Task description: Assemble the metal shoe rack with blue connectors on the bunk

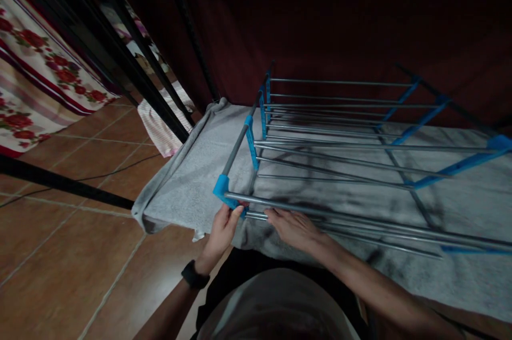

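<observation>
A rack of grey metal tubes (pixel 360 146) with blue plastic connectors (pixel 221 186) lies on a grey cloth in front of me. My left hand (pixel 224 227), with a dark band on the wrist, grips the near left blue corner piece, thumb on top and fingers partly hidden behind it. My right hand (pixel 294 227) is closed around a thin metal tube (pixel 256 215) along the near side, close to that corner. Its fingertips are partly out of sight. Several tubes run from the left connectors toward the right; some sit at a slant.
The grey cloth (pixel 180 180) covers a low bed-like surface. Black metal posts (pixel 132 71) rise at the left, beside a floral curtain (pixel 44 57). A striped cloth (pixel 160 127) hangs near the tiled floor (pixel 80 244), where a dark cable (pixel 120 170) runs. A dark red panel (pixel 340 20) stands behind.
</observation>
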Motion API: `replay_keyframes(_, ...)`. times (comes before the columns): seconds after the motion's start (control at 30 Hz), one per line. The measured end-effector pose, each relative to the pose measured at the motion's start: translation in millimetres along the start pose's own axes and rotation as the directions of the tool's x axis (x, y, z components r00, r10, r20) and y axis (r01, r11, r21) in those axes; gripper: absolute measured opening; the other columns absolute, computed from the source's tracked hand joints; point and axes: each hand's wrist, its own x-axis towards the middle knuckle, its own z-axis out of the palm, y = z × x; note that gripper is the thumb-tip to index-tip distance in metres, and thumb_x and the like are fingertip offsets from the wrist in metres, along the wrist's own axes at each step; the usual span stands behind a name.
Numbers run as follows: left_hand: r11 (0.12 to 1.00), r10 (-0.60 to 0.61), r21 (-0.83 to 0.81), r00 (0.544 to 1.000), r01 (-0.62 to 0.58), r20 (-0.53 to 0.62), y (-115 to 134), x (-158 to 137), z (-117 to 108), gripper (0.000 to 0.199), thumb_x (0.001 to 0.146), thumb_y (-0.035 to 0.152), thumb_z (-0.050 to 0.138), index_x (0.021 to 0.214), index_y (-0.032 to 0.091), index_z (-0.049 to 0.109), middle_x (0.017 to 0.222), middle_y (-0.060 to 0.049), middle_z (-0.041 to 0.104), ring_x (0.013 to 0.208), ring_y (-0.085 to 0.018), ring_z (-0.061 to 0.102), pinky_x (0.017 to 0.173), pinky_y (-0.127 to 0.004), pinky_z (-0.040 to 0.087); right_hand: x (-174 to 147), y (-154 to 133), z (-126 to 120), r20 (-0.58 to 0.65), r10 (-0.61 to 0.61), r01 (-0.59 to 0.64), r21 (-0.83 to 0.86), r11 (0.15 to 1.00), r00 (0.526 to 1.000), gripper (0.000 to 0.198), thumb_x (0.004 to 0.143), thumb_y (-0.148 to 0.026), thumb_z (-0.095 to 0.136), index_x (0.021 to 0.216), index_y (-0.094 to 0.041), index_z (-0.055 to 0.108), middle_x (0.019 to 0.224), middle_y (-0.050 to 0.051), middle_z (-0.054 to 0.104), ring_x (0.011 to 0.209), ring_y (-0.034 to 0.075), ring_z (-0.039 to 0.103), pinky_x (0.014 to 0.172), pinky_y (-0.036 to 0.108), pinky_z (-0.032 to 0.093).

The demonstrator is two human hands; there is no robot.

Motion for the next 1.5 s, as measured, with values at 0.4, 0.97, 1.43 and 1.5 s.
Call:
replay_keyframes(0.4, 0.941, -0.132, -0.292, 0.98, 0.171, 0.151, 8, -11, 19, 0.04, 0.087, 0.046, 0.063, 0.119, 0.022, 0.063, 0.125, -0.009, 0.067, 0.123, -0.025, 0.059, 0.11, -0.042, 0.043, 1, -12, -8, -0.063, -0.006, 0.004, -0.04, 0.999, 0.998, 0.043, 0.104, -0.028, 0.035, 0.145, -0.026, 0.047, 0.135, 0.01, 0.063, 0.116, 0.025, 0.064, 0.094, 0.036, 0.05)
replay_keyframes(0.97, 0.96, -0.082, -0.25, 0.982, 0.124, 0.172, -19, -14, 26, 0.04, 0.085, 0.038, 0.064, 0.121, 0.022, 0.058, 0.125, -0.011, 0.066, 0.12, -0.024, 0.061, 0.11, -0.046, 0.044, 0, -11, -1, -0.069, -0.02, 0.016, -0.06, 0.998, 0.997, 0.037, 0.105, -0.028, 0.032, 0.133, -0.025, 0.056, 0.125, 0.008, 0.067, 0.108, 0.024, 0.066, 0.089, 0.034, 0.049)
replay_keyframes(1.43, 0.995, -0.033, -0.09, 0.999, 0.034, 0.018, -19, -22, 41, 0.026, 0.09, 0.033, 0.055, 0.114, 0.023, 0.057, 0.113, -0.008, 0.067, 0.11, -0.023, 0.062, 0.105, -0.044, 0.046, -2, -11, -1, -0.044, 0.002, -0.005, -0.056, 0.998, 0.999, 0.044, 0.105, -0.031, 0.031, 0.144, -0.025, 0.05, 0.137, 0.01, 0.061, 0.117, 0.025, 0.063, 0.097, 0.038, 0.049)
replay_keyframes(1.5, 0.996, -0.019, -0.084, 1.0, 0.02, 0.013, -18, -21, 41, 0.021, 0.09, 0.032, 0.055, 0.109, 0.023, 0.058, 0.108, -0.008, 0.068, 0.104, -0.023, 0.064, 0.1, -0.043, 0.049, -3, -12, -2, -0.054, -0.001, -0.003, -0.069, 0.998, 0.999, 0.043, 0.105, -0.031, 0.031, 0.144, -0.025, 0.051, 0.135, 0.009, 0.063, 0.115, 0.026, 0.064, 0.095, 0.038, 0.049)
